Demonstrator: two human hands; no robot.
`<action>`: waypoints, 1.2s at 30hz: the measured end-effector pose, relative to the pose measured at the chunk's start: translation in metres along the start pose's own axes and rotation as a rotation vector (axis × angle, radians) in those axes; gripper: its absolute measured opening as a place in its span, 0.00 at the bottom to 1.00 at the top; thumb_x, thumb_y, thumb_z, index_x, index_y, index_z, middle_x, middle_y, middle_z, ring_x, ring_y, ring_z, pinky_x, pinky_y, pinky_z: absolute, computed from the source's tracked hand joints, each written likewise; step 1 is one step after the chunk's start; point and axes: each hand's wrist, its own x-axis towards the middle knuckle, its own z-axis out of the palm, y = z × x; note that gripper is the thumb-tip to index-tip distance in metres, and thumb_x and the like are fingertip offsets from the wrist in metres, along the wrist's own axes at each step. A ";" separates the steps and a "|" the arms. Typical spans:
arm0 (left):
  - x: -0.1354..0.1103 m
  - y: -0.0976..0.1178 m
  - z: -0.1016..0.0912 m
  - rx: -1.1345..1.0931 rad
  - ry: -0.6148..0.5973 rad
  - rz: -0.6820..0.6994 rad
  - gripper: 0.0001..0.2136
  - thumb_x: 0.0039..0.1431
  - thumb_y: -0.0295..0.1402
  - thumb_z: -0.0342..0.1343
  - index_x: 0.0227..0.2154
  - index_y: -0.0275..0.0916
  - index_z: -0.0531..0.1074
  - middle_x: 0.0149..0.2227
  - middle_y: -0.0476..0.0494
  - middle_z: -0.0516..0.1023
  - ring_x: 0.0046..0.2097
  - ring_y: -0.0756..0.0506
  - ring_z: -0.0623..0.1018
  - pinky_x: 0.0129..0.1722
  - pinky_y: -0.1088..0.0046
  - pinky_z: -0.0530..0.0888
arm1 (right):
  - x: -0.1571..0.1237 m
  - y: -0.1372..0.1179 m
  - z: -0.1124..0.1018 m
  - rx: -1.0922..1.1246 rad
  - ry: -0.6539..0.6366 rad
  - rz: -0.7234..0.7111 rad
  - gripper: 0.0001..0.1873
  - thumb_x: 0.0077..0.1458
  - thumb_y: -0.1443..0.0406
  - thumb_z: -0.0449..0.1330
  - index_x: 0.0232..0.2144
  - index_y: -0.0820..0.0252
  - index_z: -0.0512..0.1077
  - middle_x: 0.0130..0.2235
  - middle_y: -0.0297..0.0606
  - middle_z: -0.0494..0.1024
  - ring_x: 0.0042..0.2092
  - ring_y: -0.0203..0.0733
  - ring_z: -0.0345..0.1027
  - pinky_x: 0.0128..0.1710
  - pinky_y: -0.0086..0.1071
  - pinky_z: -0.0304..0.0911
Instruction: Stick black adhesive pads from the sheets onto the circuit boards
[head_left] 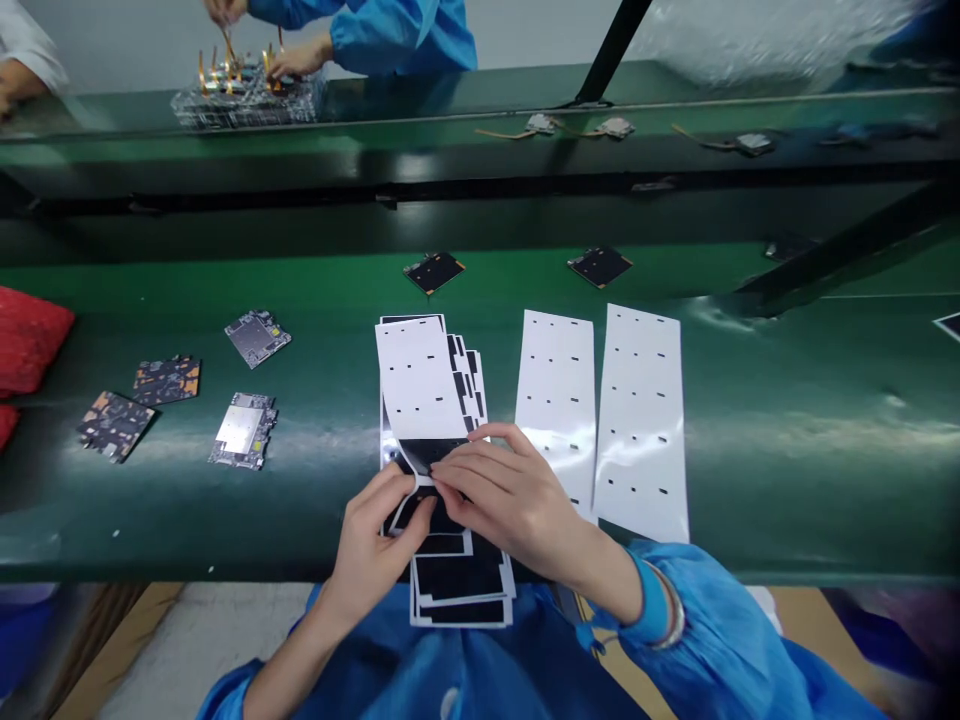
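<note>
Sheets of black and white material in a loose, uneven pile (461, 582) lie straight in front of the person on a glossy dark green surface (795, 430), the nearest ones reaching past its front edge. On top of the pile is a long white sheet dotted with small dark holes (420, 375); its near end is bent up between the two hands, where a black area shows beside a narrow white edge. The right hand (517, 500) has its grip drawn together, thumb under the fingers, pinching the sheet at that bent end. The left hand (371, 540) meets the same edge from the other side, thumb and forefinger a little apart; whether its grip is closed on the sheet, I cannot tell.

Just right of the pile, two glossy white perforated sheets (641, 420) lie side by side, the nearer one partly behind the right hand. Farther back are two thin black circuit boards (435, 271), well apart from each other. To the left lie two grey-silver circuit boards (242, 432) and two dark boards with orange patches (167, 380), with a crumpled red plastic bag (30, 340) at the edge of view. Beyond the raised green shelf (450, 95), a co-worker in blue sleeves (397, 35) handles a silvery tray with upright orange strips (247, 105).
</note>
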 end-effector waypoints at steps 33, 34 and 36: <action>-0.005 -0.055 -0.094 1.123 0.271 -0.145 0.27 0.63 0.43 0.58 0.60 0.34 0.66 0.60 0.20 0.65 0.58 0.24 0.70 0.51 0.40 0.71 | -0.014 0.019 -0.001 0.393 0.025 0.331 0.05 0.60 0.72 0.62 0.36 0.57 0.73 0.32 0.36 0.79 0.35 0.37 0.75 0.34 0.28 0.73; -0.004 -0.064 -0.107 1.158 0.340 -0.147 0.24 0.65 0.42 0.55 0.57 0.31 0.67 0.57 0.19 0.69 0.57 0.25 0.72 0.50 0.44 0.72 | -0.014 0.020 -0.005 0.320 0.046 0.289 0.07 0.60 0.73 0.62 0.38 0.57 0.72 0.33 0.36 0.79 0.35 0.37 0.75 0.35 0.28 0.73; -0.005 -0.075 -0.127 1.154 0.392 -0.093 0.20 0.68 0.41 0.51 0.53 0.30 0.69 0.48 0.25 0.78 0.50 0.31 0.78 0.47 0.53 0.75 | -0.015 0.022 -0.012 0.235 0.068 0.262 0.09 0.59 0.74 0.62 0.40 0.57 0.70 0.34 0.36 0.78 0.36 0.36 0.75 0.36 0.28 0.73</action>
